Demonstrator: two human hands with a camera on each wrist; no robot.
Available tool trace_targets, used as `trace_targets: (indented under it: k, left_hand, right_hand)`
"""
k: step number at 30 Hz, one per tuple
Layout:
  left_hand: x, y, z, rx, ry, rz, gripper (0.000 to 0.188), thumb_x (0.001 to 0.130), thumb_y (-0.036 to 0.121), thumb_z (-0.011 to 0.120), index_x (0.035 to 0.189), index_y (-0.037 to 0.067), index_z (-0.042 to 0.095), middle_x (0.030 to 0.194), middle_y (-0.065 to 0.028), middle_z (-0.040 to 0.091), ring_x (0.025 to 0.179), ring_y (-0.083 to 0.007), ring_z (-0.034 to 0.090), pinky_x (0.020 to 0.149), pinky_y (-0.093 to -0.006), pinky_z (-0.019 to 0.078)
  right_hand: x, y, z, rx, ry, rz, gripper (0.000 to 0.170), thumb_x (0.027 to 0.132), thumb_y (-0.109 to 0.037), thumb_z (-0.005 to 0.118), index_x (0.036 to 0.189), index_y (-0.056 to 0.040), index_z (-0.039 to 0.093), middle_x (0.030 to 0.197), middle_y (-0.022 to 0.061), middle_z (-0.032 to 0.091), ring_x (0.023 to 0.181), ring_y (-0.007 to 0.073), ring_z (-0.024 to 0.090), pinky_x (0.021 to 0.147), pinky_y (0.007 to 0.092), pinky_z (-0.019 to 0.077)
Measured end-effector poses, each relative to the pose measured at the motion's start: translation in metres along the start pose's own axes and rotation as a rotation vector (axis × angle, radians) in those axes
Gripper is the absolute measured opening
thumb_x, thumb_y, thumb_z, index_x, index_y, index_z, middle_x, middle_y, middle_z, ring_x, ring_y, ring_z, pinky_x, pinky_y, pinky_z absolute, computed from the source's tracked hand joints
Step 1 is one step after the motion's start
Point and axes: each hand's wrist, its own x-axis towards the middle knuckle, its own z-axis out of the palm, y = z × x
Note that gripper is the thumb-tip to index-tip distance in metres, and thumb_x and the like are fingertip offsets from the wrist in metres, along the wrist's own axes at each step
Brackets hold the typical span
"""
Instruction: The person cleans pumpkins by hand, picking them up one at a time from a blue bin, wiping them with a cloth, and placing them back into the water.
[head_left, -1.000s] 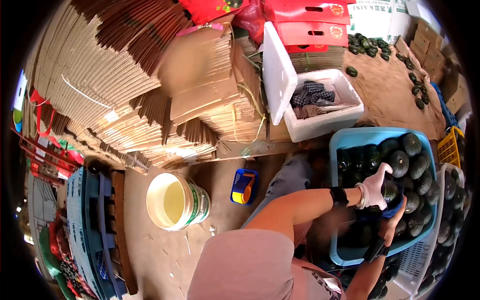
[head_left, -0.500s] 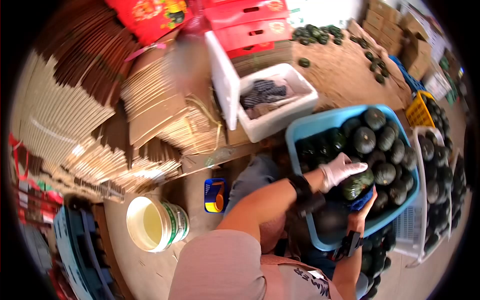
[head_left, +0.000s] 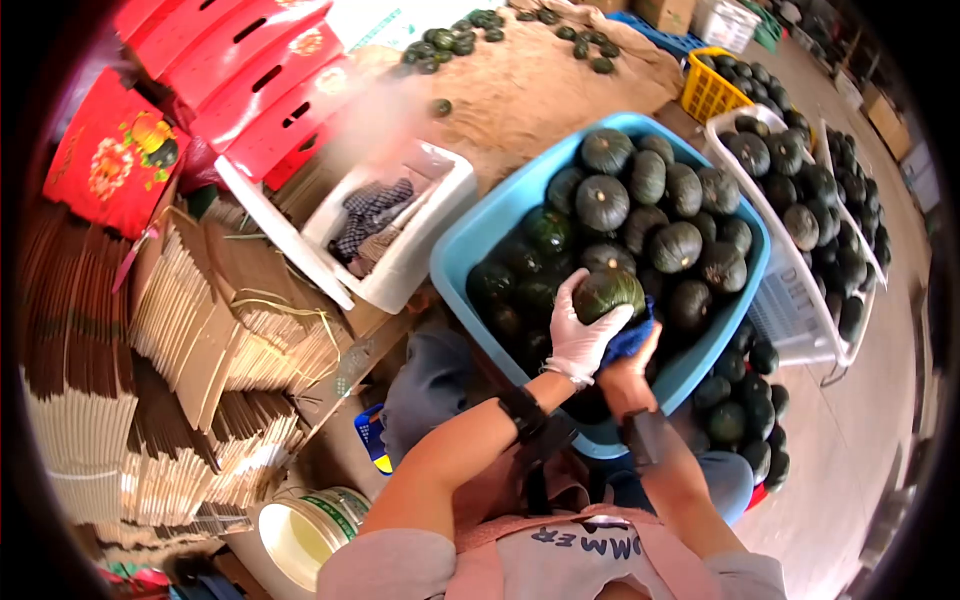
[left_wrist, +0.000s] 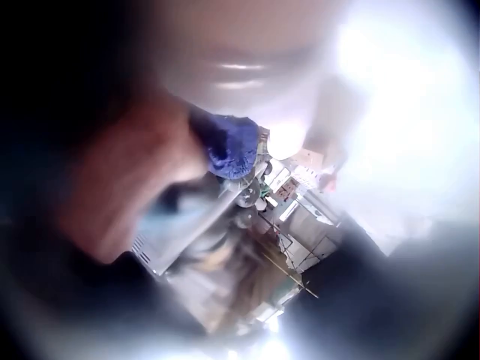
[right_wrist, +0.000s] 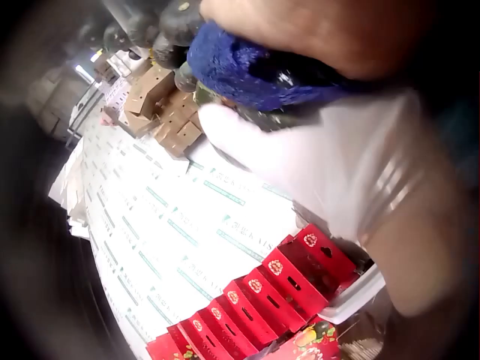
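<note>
The gloved left hand (head_left: 578, 342) has moved from atop the green squash (head_left: 608, 296) to its near side, thumb and fingers clamped round it over the blue tub (head_left: 456, 240); the right hand (head_left: 628, 376) grips a blue cloth (head_left: 630, 342) beside it.

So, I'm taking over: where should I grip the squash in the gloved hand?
Probably the far side of the squash, from above: it's rounded and exposed there, while the left hand and blue cloth crowd the near side.
</note>
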Motion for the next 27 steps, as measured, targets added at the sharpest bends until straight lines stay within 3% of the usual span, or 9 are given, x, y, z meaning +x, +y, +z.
trace_targets:
  k: [4, 8, 12, 14, 15, 18, 19, 22, 27]
  left_hand:
    - [0.003, -0.005, -0.022, 0.697, -0.112, 0.413, 0.078, 0.064, 0.018, 0.086, 0.130, 0.004, 0.046, 0.117, -0.0169, 0.057, 0.107, -0.0331, 0.057, 0.093, -0.0390, 0.0468]
    - [0.025, 0.008, -0.050, 0.956, -0.489, 0.565, 0.074, 0.064, 0.013, 0.083, 0.129, 0.007, 0.049, 0.116, -0.0162, 0.058, 0.107, -0.0331, 0.057, 0.094, -0.0393, 0.0457]
    - [0.075, 0.029, -0.070, 0.279, -0.243, -0.821, 0.064, 0.073, 0.019, 0.082, 0.126, 0.000, 0.051, 0.126, -0.0116, 0.056, 0.114, -0.0222, 0.054, 0.098, -0.0360, 0.0456]
    - [0.102, 0.053, -0.084, 1.192, -0.629, 0.306, 0.074, 0.076, 0.027, 0.080, 0.132, -0.005, 0.043, 0.133, -0.0185, 0.051, 0.120, -0.0240, 0.050, 0.101, -0.0351, 0.0444]
    - [0.125, 0.053, -0.070, 0.500, -0.336, 0.062, 0.080, 0.077, 0.034, 0.077, 0.136, -0.004, 0.039, 0.135, -0.0192, 0.049, 0.123, -0.0254, 0.048, 0.103, -0.0378, 0.0431]
    - [0.171, 0.067, -0.023, -0.423, 0.226, -0.280, 0.086, 0.081, 0.051, 0.068, 0.144, 0.005, 0.030, 0.142, -0.0207, 0.041, 0.128, -0.0309, 0.043, 0.105, -0.0533, 0.0378]
    - [0.158, 0.064, -0.009, -0.159, 0.083, -0.351, 0.085, 0.081, 0.056, 0.064, 0.145, 0.011, 0.030, 0.140, -0.0197, 0.041, 0.124, -0.0362, 0.043, 0.101, -0.0624, 0.0359]
    - [0.159, 0.016, 0.002, 0.679, -0.274, -0.760, 0.092, 0.072, 0.055, 0.075, 0.142, 0.011, 0.037, 0.130, -0.0208, 0.046, 0.110, -0.0338, 0.049, 0.094, -0.0546, 0.0419]
    - [0.156, -0.050, 0.009, 0.992, -0.270, -0.680, 0.111, 0.064, 0.046, 0.086, 0.138, -0.015, 0.030, 0.144, -0.0267, 0.039, 0.129, -0.0333, 0.045, 0.093, -0.0463, 0.0456]
  right_hand:
    - [-0.024, 0.010, -0.014, -0.007, 0.148, 0.225, 0.068, 0.088, -0.066, 0.039, 0.133, -0.0173, 0.053, 0.137, 0.0071, 0.053, 0.126, 0.0310, 0.048, 0.109, 0.0468, 0.0356]
    - [-0.044, 0.007, -0.027, -0.427, 0.239, 0.435, 0.054, 0.096, -0.052, 0.037, 0.119, -0.0098, 0.060, 0.112, 0.0106, 0.066, 0.103, 0.0288, 0.063, 0.093, 0.0438, 0.0504]
    - [-0.061, -0.033, -0.006, -1.304, -0.160, 0.153, 0.038, 0.090, -0.030, 0.047, 0.095, 0.0024, 0.065, 0.092, 0.0103, 0.067, 0.092, 0.0213, 0.060, 0.084, 0.0332, 0.0451]
    - [-0.048, -0.035, -0.006, -1.276, -0.087, 0.175, 0.038, 0.089, -0.031, 0.048, 0.095, 0.0033, 0.064, 0.093, 0.0111, 0.066, 0.094, 0.0228, 0.060, 0.086, 0.0335, 0.0439]
    - [-0.041, -0.032, -0.008, -1.252, -0.025, 0.211, 0.039, 0.088, -0.032, 0.050, 0.096, 0.0043, 0.063, 0.093, 0.0119, 0.065, 0.095, 0.0242, 0.059, 0.087, 0.0338, 0.0426]
    - [-0.025, -0.037, 0.016, -1.248, 0.180, 0.149, 0.042, 0.084, -0.032, 0.053, 0.106, 0.0020, 0.062, 0.107, 0.0160, 0.061, 0.100, 0.0277, 0.054, 0.089, 0.0372, 0.0425]
    - [-0.009, -0.039, 0.011, -1.250, 0.183, 0.137, 0.042, 0.084, -0.032, 0.053, 0.106, 0.0020, 0.062, 0.107, 0.0160, 0.061, 0.100, 0.0277, 0.054, 0.089, 0.0372, 0.0425]
    - [0.042, -0.026, -0.021, -0.975, 0.290, 0.250, 0.039, 0.082, -0.031, 0.054, 0.106, -0.0007, 0.061, 0.109, 0.0174, 0.060, 0.102, 0.0287, 0.054, 0.088, 0.0398, 0.0430]
    - [0.078, -0.008, -0.035, -1.081, 0.395, 0.540, 0.021, 0.082, -0.020, 0.057, 0.095, -0.0032, 0.060, 0.098, 0.0089, 0.061, 0.086, 0.0246, 0.056, 0.076, 0.0395, 0.0463]
